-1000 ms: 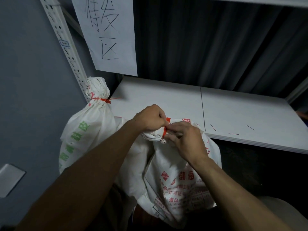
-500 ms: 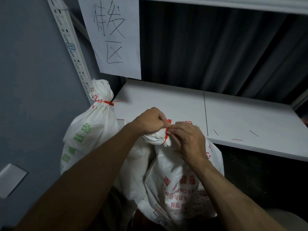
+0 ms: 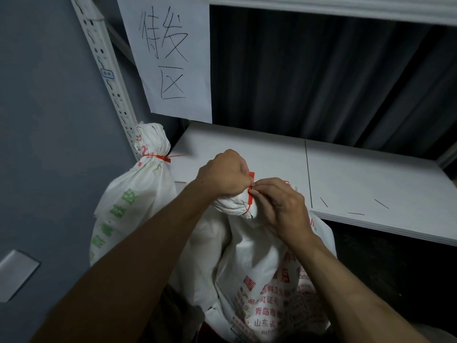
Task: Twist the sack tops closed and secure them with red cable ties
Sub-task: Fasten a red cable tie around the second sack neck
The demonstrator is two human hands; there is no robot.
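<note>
The step in hand is fastening the tie on the nearer sack (image 3: 259, 266), the one with red print. The left hand (image 3: 223, 175) is closed in a fist round the gathered top of this sack, holding the twist in the neck (image 3: 230, 206) just below its fingers. The right hand (image 3: 282, 209) meets it from the other side, and its fingers (image 3: 265, 188) are pressed together in a pinch on the red cable tie (image 3: 250, 203). The tie runs down from the pinch point and curves round the neck under both hands. A short red end stands up just above the fingertips, between the two hands.

Whether the tail has entered the tie's head is hidden by the fingers. I judge that the loop is on but not yet tight.

The next move probably calls for the right fingers to draw the tail through and pull it snug. Meanwhile the left fist should hold the twist so the neck does not unwind.

To the left of the left fist, and apart from it, stands a second sack (image 3: 133, 194) with green print, its top already cinched by a red tie (image 3: 160, 157). Beyond the right fingers, a few spare ties (image 3: 356, 213) lie on the white shelf (image 3: 247, 149).
</note>
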